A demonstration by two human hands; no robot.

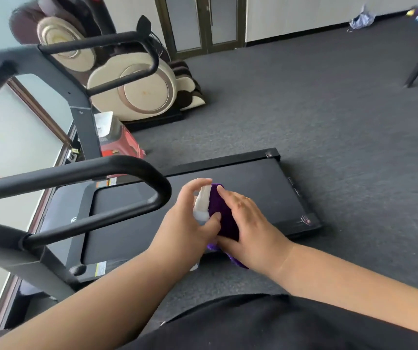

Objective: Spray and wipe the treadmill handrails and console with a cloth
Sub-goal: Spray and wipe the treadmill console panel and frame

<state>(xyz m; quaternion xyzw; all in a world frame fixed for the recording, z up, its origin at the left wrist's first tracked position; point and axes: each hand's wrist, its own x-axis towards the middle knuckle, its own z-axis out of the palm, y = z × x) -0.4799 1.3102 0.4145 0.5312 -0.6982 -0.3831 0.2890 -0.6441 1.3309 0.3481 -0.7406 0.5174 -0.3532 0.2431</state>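
Spray bottle (202, 203) body concealed within left hand (187, 223); purple cloth (224, 215) largely covered beneath right hand (251, 223).

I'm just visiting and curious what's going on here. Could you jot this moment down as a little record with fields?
left hand: left hand grips a white spray bottle, nozzle towards the cloth
right hand: right hand holds a purple cloth beside the bottle
near handrail: black handrail, untouched
behind: treadmill deck, massage chair
stage: apparently wetting the cloth, not yet wiping

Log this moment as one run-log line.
left hand: holds spray bottle | right hand: holds purple cloth | nozzle beside cloth | handrail: untouched
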